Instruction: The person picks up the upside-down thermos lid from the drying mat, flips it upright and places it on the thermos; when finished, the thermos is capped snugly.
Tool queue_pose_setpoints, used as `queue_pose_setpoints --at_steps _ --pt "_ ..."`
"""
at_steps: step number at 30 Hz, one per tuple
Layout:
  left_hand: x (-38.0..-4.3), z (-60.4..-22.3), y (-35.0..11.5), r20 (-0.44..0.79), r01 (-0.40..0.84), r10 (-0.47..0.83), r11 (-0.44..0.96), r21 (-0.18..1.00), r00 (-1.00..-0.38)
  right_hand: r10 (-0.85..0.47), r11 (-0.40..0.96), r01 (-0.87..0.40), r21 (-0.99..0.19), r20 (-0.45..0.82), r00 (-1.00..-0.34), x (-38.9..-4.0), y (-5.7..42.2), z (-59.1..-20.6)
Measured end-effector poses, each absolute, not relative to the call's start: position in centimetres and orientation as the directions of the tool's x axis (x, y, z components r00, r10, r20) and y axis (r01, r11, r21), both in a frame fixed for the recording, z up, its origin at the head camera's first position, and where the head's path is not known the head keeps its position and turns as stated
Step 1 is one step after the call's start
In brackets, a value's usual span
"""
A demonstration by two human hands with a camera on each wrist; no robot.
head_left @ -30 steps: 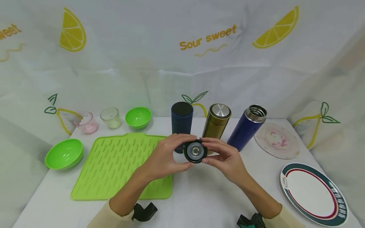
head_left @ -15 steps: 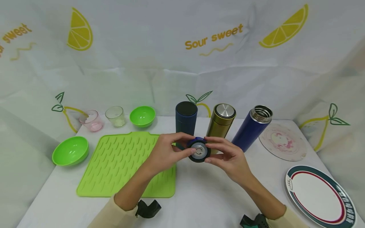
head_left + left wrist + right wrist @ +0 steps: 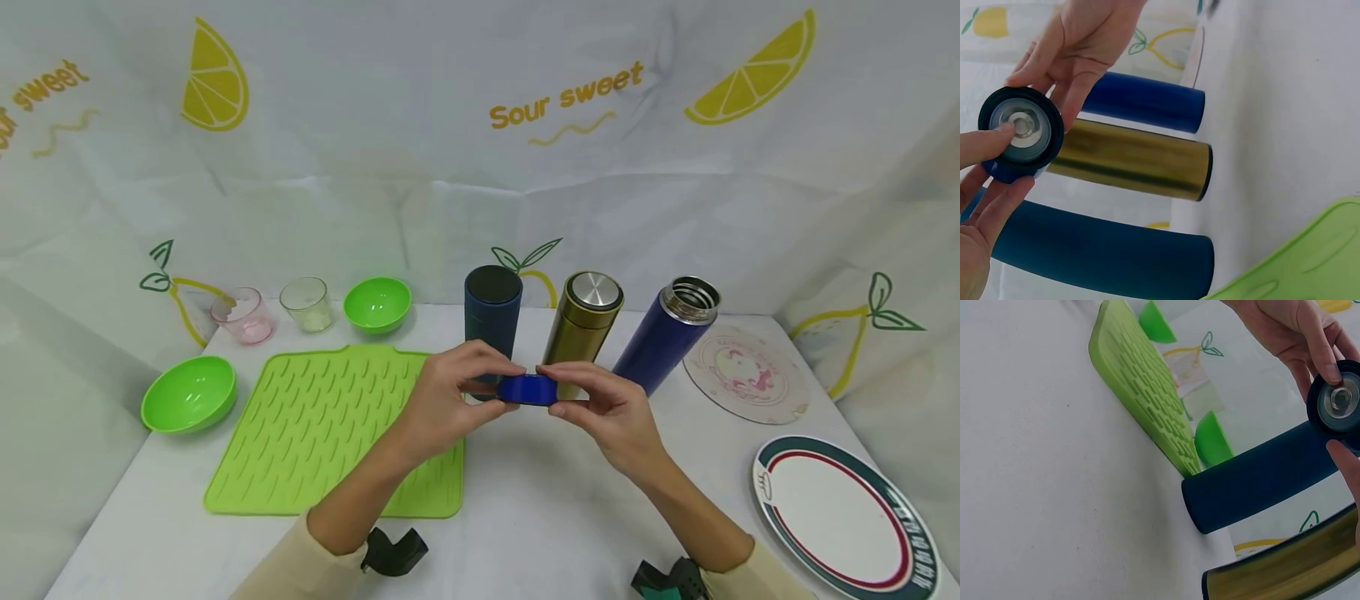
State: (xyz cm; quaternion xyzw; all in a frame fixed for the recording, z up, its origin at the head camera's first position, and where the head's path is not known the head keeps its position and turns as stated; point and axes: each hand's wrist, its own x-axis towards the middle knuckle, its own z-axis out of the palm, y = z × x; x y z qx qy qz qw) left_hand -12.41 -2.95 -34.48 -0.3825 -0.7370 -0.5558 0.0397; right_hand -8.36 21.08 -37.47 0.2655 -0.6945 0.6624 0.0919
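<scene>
Both hands hold a blue bottle lid (image 3: 527,389) above the table. My left hand (image 3: 448,398) pinches its left side between thumb and fingers. On the lid's right side, my right hand (image 3: 609,408) pinches it the same way. In the left wrist view, the silvery underside of the lid (image 3: 1022,128) shows inside a dark ring, with the left thumb resting on it. Just behind the hands stand a dark blue bottle (image 3: 492,321) with a dark top and a gold bottle (image 3: 579,329) with a silver cap. A blue bottle (image 3: 652,346) to the right has an open steel mouth.
A green ridged mat (image 3: 330,442) lies to the left. Beyond it are two green bowls (image 3: 189,396), a pink glass (image 3: 243,317) and a clear glass (image 3: 307,306). At the right lie a round pink-patterned board (image 3: 746,375) and a white plate with a dark rim (image 3: 836,508).
The lid has been tipped between the fingers: its silvery underside faced the head camera, and now its blue side does. The left thumb shifted. The head view moved slightly.
</scene>
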Motion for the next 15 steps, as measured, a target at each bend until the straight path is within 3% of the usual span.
queue_pose_setpoints --at_steps 6,15 --pt "-12.32 -34.50 -3.00 0.431 0.579 0.532 0.143 0.803 -0.729 -0.252 0.022 -0.527 -0.849 0.506 -0.825 -8.44 20.94 -37.41" --pt "-12.33 -34.22 -2.92 0.233 0.396 0.530 0.217 0.892 -0.816 -0.291 0.017 -0.592 -0.806 0.562 -0.774 -8.43 21.00 -37.31"
